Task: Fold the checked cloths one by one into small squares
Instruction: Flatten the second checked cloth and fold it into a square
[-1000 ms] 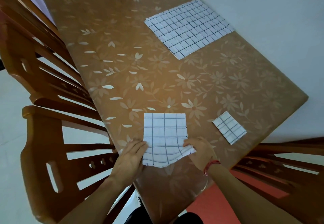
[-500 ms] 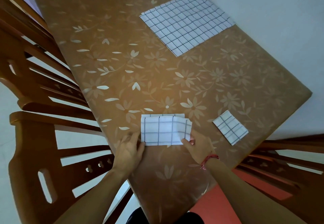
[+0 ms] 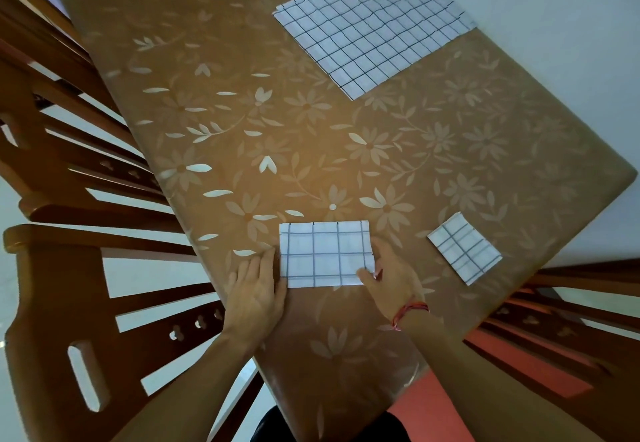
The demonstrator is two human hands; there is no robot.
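Observation:
A white checked cloth (image 3: 325,254), folded into a flat rectangle, lies near the front edge of the brown flowered table (image 3: 311,136). My left hand (image 3: 258,289) lies flat against its left edge, fingers together. My right hand (image 3: 388,277) rests at its right edge, thumb on the lower right corner. To the right lies a small folded checked square (image 3: 464,249). A large unfolded checked cloth (image 3: 374,22) lies spread at the far right of the table.
Wooden chairs (image 3: 79,233) stand close along the table's left side, and another chair (image 3: 568,310) stands at the right front corner. A pale wall (image 3: 571,43) runs along the table's far right edge.
The near half of the cloth was lifted and folded away from me onto the far half, turning a square into a flat rectangle. Both hands moved up to its side edges.

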